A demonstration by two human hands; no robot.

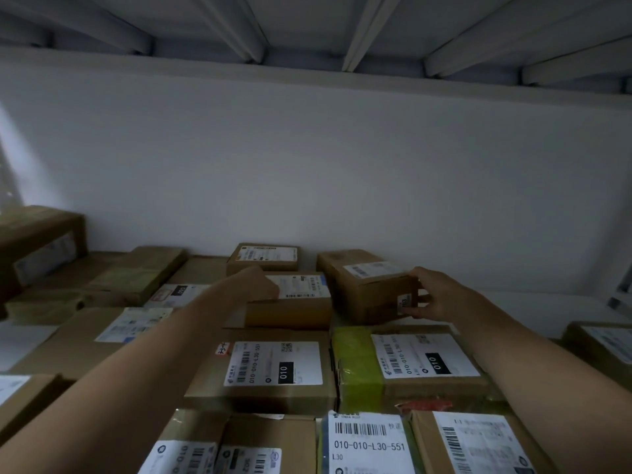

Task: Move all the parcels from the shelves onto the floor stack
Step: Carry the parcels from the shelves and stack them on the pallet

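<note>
Head view: both bare arms stretch forward over a dim shelf [547, 313] crowded with parcels. The right hand [436, 297] clamps thumb and fingers round the near corner of a brown cardboard box with a white label [367, 285] near the back wall. The left hand [258, 282] rests on a flatter labelled cardboard box [290, 302] just beside it. Its fingers are hidden, so I cannot tell whether it grips.

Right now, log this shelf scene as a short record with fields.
place: shelf packed with cardboard parcels, white wall behind
left hand: rests on flat labelled parcel, grip unclear
right hand: grips front corner of taller parcel
nearer row: green-taped parcel, labelled 010
task state: both parcels apparently on the shelf
</note>
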